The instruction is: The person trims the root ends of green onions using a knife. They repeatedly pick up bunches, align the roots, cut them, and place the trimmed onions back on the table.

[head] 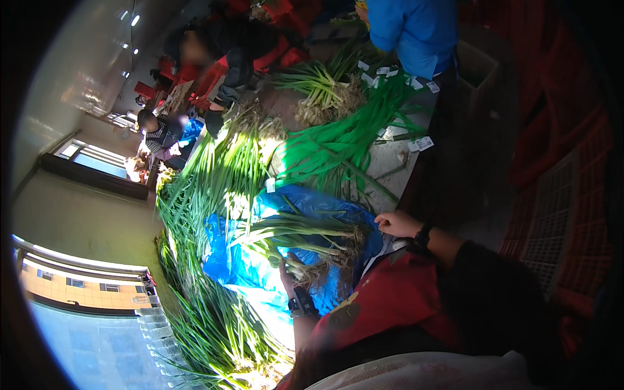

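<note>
Loose scallions [302, 231] lie across a blue plastic sheet [321, 202] in front of me, their roots pointing toward my body. My left hand [287, 277] is at the lower edge of these scallions, against the white stalks near the roots. Its fingers are partly hidden, so its grip is unclear. Beyond the root ends, my right hand [399, 224] hovers by the sheet's near edge, fingers curled, with nothing visible in them. Green strips [326, 148] with white printed tags [420, 144] lie just past the sheet.
Heaped scallions [209, 195] line the table's far side, and another pile [234, 336] lies at lower left. A rooted bunch [331, 95] lies near a co-worker in blue [412, 34]. Red plastic crates [560, 214] stand at right. Other people work in the background.
</note>
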### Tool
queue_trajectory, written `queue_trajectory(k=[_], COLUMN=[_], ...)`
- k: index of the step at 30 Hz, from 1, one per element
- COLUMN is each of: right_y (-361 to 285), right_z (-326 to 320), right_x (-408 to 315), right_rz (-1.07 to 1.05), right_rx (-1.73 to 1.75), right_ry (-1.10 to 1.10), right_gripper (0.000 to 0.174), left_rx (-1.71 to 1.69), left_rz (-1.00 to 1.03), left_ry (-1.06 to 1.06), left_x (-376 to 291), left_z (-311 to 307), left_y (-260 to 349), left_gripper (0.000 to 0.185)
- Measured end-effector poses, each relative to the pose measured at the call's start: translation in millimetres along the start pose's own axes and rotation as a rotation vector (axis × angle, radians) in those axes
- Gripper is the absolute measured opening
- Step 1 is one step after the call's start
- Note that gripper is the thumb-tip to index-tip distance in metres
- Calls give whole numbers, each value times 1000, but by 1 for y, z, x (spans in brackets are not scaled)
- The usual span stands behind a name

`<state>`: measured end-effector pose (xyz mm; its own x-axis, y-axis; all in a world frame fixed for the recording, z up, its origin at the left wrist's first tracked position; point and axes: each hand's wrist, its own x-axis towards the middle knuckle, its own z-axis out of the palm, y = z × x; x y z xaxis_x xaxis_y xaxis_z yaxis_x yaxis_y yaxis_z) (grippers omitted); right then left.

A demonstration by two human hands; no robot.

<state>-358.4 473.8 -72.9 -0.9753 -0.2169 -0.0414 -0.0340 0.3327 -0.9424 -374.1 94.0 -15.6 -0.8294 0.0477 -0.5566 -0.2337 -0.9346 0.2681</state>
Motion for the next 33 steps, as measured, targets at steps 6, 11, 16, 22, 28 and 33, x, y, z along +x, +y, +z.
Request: queue_trajectory(k=[6,11,16,22,28,33], right_y=[-7,-7,-14,-22,-18,-22], right_z=[10,14,19,25,42,58], right_x=[2,2,2,7,6,12], right_rz=[-34,-35,4,-12,-40,-46], right_rx=[-9,-1,-38,-68,-58,-85], right_ry=[-41,-66,-165,-223,-290,-360], right_gripper=[28,28,30,31,30,30], left_rx=[600,398,1031,1150,968,1096], left_rz=[24,174,267,-53,175,143], left_ry=[98,-232,-7,175,102,167], left_x=[-11,-60,-66,-59,-117,-125], left_z=[0,47,0,-68,-28,-55], left_y=[-19,1,7,8,20,-15], left_gripper=[24,37,49,23,27,16])
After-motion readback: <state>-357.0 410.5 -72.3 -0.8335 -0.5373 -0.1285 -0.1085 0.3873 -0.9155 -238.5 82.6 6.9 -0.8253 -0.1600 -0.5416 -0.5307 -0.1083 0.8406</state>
